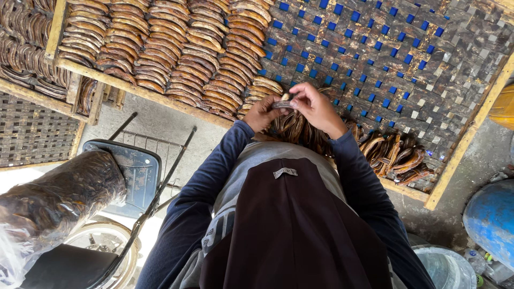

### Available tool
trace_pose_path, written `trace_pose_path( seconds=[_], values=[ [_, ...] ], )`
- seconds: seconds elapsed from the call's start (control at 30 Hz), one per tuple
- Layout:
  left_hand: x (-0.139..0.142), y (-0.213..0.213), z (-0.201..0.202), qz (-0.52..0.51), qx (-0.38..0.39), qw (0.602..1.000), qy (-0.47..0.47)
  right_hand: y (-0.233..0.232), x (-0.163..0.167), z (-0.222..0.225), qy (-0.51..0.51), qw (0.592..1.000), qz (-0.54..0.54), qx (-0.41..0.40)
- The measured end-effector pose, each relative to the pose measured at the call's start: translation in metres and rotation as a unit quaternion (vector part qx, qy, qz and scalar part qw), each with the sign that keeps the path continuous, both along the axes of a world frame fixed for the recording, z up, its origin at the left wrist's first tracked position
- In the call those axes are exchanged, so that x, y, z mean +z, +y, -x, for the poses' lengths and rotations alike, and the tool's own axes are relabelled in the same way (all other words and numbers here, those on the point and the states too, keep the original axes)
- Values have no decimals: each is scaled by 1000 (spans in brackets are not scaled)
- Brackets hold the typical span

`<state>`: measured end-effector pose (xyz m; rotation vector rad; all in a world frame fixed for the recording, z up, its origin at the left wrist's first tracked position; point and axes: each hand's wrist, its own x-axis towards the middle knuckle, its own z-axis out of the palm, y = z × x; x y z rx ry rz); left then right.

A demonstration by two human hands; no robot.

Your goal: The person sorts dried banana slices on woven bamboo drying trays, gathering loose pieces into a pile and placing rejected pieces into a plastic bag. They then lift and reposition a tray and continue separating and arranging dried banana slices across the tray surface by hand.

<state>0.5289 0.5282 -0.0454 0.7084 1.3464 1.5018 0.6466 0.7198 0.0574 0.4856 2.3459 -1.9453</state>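
Your left hand and right hand cover most of the dark dried strip pinched between them, so its full length cannot be judged. Your torso hides the near edge of the woven drying tray and part of the loose pile. The plastic-wrapped bundle and blue drum are cut off by the frame edges.

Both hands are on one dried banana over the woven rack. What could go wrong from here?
1. The dried banana is pinched only at the fingertips of the left hand and right hand; a slack grip could drop it.
2. The loose pile lies by the wooden frame; pieces might slide off.
3. The laid rows sit close by the left hand; a sleeve could perhaps disturb them.
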Motion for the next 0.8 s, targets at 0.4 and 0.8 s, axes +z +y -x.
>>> trace_pose_path(
  seconds=[0.4,0.8],
  values=[
    [-21,-8,12,60,120,980,-148,-4,-8,6,75,984,-156,-39],
    [-21,-16,30,-8,353,917,-184,19,-21,25,25,946,-323,3]
  ],
)
